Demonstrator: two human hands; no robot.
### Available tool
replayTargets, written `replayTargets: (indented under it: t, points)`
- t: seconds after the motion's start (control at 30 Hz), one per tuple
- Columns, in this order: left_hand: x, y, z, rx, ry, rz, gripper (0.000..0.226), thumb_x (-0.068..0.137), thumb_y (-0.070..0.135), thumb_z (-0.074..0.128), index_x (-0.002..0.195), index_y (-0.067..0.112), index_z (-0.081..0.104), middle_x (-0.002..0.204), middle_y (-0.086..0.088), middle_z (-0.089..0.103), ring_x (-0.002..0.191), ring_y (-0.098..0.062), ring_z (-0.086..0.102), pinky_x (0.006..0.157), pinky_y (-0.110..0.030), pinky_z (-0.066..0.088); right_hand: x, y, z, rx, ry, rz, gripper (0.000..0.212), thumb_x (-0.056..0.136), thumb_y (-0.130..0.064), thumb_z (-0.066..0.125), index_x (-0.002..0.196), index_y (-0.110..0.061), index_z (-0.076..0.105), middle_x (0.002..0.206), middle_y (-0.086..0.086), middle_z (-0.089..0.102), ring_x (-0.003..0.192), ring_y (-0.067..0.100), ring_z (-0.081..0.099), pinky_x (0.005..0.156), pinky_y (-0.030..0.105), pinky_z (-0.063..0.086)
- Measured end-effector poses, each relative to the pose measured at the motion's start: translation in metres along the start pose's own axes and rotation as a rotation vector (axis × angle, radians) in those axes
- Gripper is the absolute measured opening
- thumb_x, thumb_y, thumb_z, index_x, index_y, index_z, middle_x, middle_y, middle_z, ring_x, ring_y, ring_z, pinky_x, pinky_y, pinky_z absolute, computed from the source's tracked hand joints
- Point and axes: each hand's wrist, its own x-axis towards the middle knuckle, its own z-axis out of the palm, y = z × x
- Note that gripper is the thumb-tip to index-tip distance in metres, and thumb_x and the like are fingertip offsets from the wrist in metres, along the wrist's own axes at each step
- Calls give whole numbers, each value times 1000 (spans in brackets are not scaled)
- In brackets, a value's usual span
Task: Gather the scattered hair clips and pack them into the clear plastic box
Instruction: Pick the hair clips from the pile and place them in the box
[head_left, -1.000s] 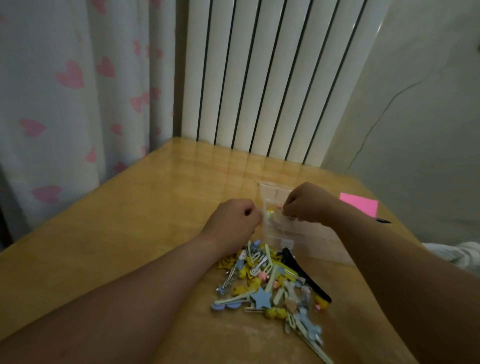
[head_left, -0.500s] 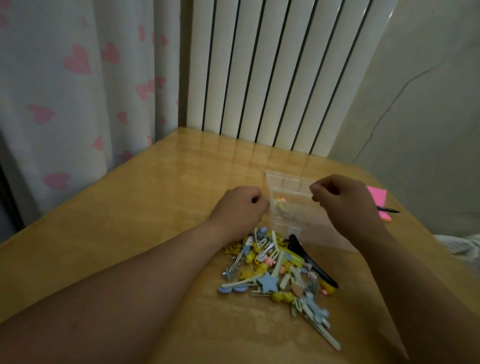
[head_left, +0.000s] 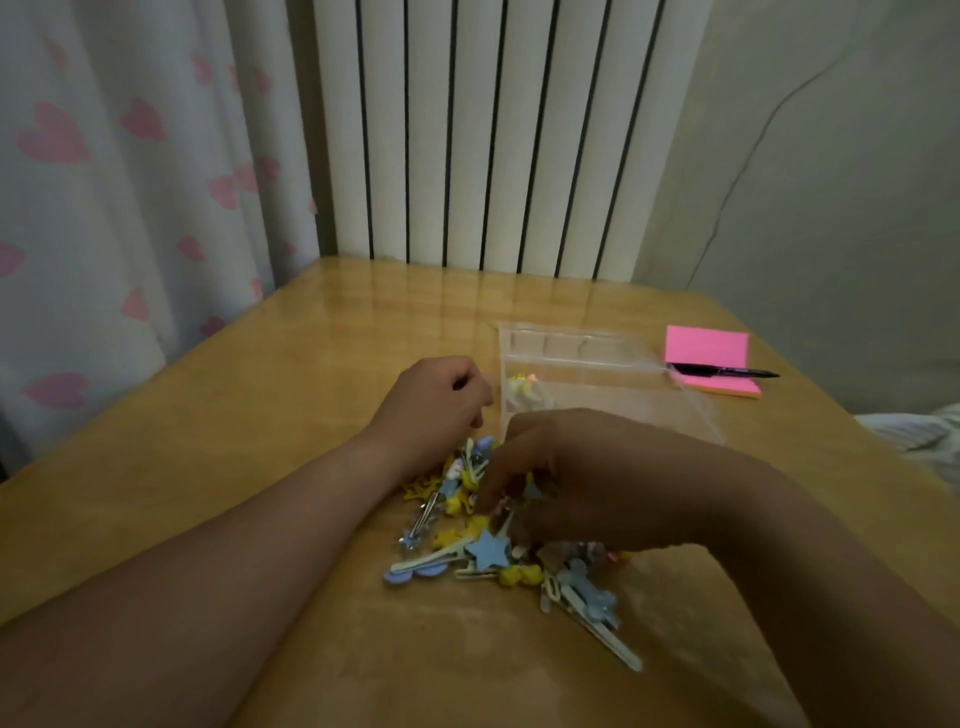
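A heap of hair clips (head_left: 488, 556), blue, yellow and pale green, lies on the wooden table (head_left: 291, 395) in front of me. Behind it sits the clear plastic box (head_left: 623, 400), with a few small clips (head_left: 524, 389) in its left near corner. My right hand (head_left: 587, 478) reaches down onto the heap from the right, its bent fingers among the clips and their tips hidden. My left hand (head_left: 436, 405) is curled into a fist just left of the box, at the heap's far edge, with nothing visible in it.
A pink sticky-note pad (head_left: 706, 348) with a black pen (head_left: 727, 371) across it lies right of the box. A white radiator (head_left: 493, 130) stands behind the table and a heart-patterned curtain (head_left: 130, 182) hangs at the left.
My right hand has come back from over the box down to the heap of clips. My left hand has stayed beside the box.
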Motion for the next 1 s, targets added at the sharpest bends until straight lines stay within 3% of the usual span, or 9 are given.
replayTargets:
  t: [0.17,0.27,0.43,0.53,0.63,0.77,0.87,1.0]
  points:
    - [1,-2,2,1,-7,8,28,102,29,60,80,21,74,70,8,74,59,-2,61,59,-26,42,1,-1,2,-13,14,-15,24,89,-35,80,111,-42,73,103,-23,59,89,-8,53,68,9,39]
    - [2,-2,2,1,-4,21,28,102,28,60,80,20,74,70,7,74,57,0,61,54,-17,40,3,-2,2,12,35,14,20,90,-33,80,107,-41,73,95,-22,63,84,-4,58,66,11,40]
    - [1,1,1,19,-15,18,27,102,27,60,82,16,74,70,6,74,59,0,61,55,-17,40,5,-2,4,-15,13,41,23,88,-34,81,102,-44,66,90,-26,63,82,-13,56,59,9,37]
    - [0,2,1,17,-22,21,27,102,27,60,83,16,74,70,4,74,57,2,60,58,-24,41,4,-2,4,-53,-24,47,27,88,-32,80,106,-46,65,95,-28,60,86,-20,52,58,8,39]
    - [-1,1,1,19,-25,20,27,102,28,60,82,17,74,71,4,75,57,1,60,59,-26,42,2,0,4,-65,-13,45,24,92,-28,76,107,-44,65,94,-27,59,83,-16,52,60,11,36]
    - [0,-1,1,5,-12,18,28,101,27,61,77,21,73,68,8,73,56,-1,60,53,-18,41,-3,2,-4,16,18,42,21,99,-34,69,118,-42,66,96,-27,59,87,-12,55,67,11,42]
    - [1,0,1,-5,-1,34,32,101,27,64,69,25,67,61,13,68,55,0,57,53,-18,39,-9,5,-16,218,134,41,15,101,-32,65,113,-40,69,98,-21,68,95,-7,63,76,9,49]
    - [0,0,2,-14,-17,35,27,102,41,65,85,19,69,72,4,73,63,-4,66,62,-30,47,-5,29,-18,471,488,203,10,101,-30,62,105,-36,69,94,-15,72,87,1,66,79,29,53]
